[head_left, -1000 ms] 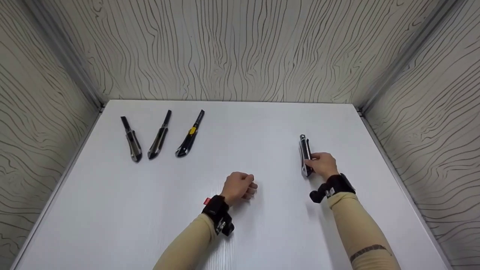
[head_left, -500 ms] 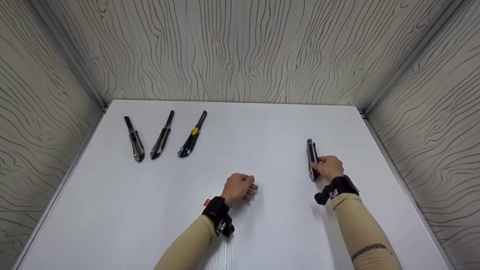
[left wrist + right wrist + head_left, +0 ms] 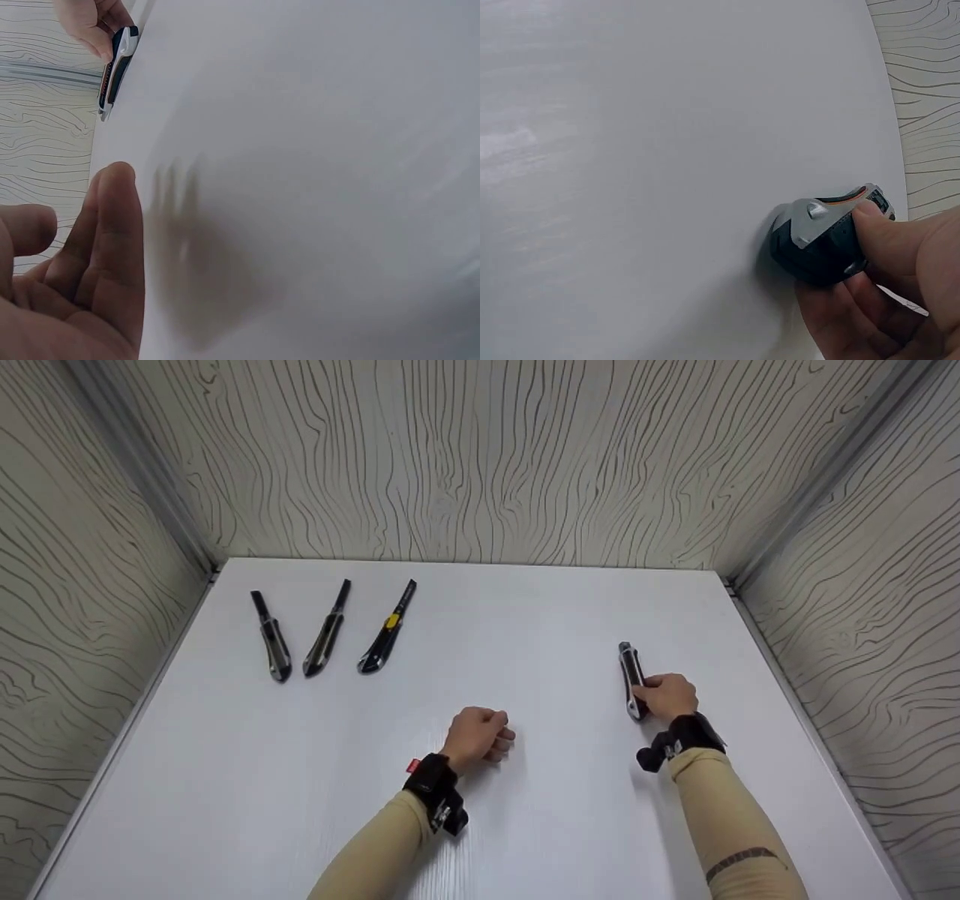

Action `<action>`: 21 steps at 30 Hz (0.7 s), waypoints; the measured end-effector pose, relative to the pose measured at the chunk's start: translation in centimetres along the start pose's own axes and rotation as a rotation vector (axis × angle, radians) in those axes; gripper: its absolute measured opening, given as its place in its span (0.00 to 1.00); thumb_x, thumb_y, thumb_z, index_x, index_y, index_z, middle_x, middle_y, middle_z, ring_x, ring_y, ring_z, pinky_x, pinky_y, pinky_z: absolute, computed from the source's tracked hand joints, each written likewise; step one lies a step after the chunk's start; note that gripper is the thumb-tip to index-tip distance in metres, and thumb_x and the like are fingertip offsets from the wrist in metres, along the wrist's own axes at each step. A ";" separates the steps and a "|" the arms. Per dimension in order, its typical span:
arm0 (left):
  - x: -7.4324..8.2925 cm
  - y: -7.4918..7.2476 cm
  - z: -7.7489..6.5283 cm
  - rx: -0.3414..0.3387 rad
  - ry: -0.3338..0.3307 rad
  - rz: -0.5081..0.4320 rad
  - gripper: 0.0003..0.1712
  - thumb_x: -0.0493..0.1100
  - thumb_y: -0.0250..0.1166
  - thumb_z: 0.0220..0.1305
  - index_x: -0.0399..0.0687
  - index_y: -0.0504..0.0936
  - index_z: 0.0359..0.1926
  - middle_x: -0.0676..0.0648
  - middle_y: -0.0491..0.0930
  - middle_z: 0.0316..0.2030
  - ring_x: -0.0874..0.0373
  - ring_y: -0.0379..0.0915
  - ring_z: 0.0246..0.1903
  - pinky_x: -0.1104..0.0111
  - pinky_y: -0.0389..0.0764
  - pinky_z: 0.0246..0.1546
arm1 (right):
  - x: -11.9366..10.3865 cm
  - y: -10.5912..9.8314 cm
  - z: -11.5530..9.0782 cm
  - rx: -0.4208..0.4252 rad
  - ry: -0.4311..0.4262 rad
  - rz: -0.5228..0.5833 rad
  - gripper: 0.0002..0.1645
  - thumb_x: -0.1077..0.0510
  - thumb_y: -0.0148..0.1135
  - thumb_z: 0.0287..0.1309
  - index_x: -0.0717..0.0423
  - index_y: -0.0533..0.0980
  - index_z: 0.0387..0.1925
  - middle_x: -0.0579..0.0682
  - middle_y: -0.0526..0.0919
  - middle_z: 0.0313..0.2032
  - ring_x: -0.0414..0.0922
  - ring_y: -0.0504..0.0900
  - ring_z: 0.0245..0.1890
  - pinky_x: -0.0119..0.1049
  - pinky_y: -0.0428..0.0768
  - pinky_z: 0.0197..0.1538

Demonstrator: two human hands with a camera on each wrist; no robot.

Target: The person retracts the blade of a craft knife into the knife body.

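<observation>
On the right side of the table, my right hand [image 3: 670, 697] pinches a silver and black utility knife [image 3: 631, 679] between thumb and fingers. No long blade shows beyond its tip, unlike the others. In the right wrist view, the butt end of the knife [image 3: 817, 236] faces the camera, close to the white surface. My left hand [image 3: 475, 735] hovers over the middle of the table with loosely bent fingers, holding nothing. Its thumb and fingers stand apart in the left wrist view, where the fingers [image 3: 116, 240] cast a shadow on the table.
Three utility knives with dark blades out lie at the back left: a grey one [image 3: 276, 649], another grey one [image 3: 324, 645] and a black one with a yellow slider [image 3: 381, 646]. Wood-patterned walls [image 3: 465, 465] enclose the white table [image 3: 225, 780] at the back and sides.
My right hand has shifted slightly to the right and toward me with the knife in its grip. My left hand has stayed nearly still.
</observation>
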State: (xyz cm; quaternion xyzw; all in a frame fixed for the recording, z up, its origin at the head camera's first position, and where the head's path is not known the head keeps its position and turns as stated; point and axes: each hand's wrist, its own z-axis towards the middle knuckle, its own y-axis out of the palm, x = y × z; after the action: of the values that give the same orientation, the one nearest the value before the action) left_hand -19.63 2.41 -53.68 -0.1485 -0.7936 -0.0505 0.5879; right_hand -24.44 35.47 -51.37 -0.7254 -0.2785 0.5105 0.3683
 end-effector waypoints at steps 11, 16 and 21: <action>0.0 -0.2 0.0 0.012 -0.010 0.033 0.18 0.44 0.54 0.71 0.34 0.84 0.36 0.40 0.86 0.31 0.59 0.79 0.21 0.68 0.84 0.24 | 0.9 0.2 -0.1 0.044 0.035 0.050 0.29 0.50 0.58 0.65 0.68 0.74 0.58 0.67 0.81 0.52 0.61 0.80 0.49 0.50 0.75 0.52; 0.3 -0.6 -0.1 0.015 -0.009 0.046 0.18 0.44 0.54 0.71 0.34 0.84 0.38 0.39 0.86 0.32 0.59 0.79 0.21 0.68 0.84 0.24 | 0.4 -0.2 -0.2 0.075 0.051 0.039 0.31 0.51 0.57 0.64 0.70 0.71 0.60 0.68 0.80 0.53 0.62 0.80 0.50 0.50 0.76 0.52; 0.4 -1.6 -0.2 0.024 -0.020 0.105 0.19 0.45 0.53 0.71 0.33 0.83 0.43 0.40 0.86 0.34 0.57 0.81 0.24 0.68 0.84 0.25 | -0.6 -0.8 -0.7 0.102 0.064 0.049 0.30 0.51 0.57 0.64 0.68 0.72 0.60 0.67 0.80 0.53 0.61 0.80 0.50 0.47 0.77 0.49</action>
State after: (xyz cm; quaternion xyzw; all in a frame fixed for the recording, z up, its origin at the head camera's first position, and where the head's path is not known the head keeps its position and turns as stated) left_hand -20.02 0.91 -53.06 -0.1836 -0.7909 -0.0086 0.5837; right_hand -23.97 35.26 -50.28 -0.7282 -0.2224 0.5097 0.4006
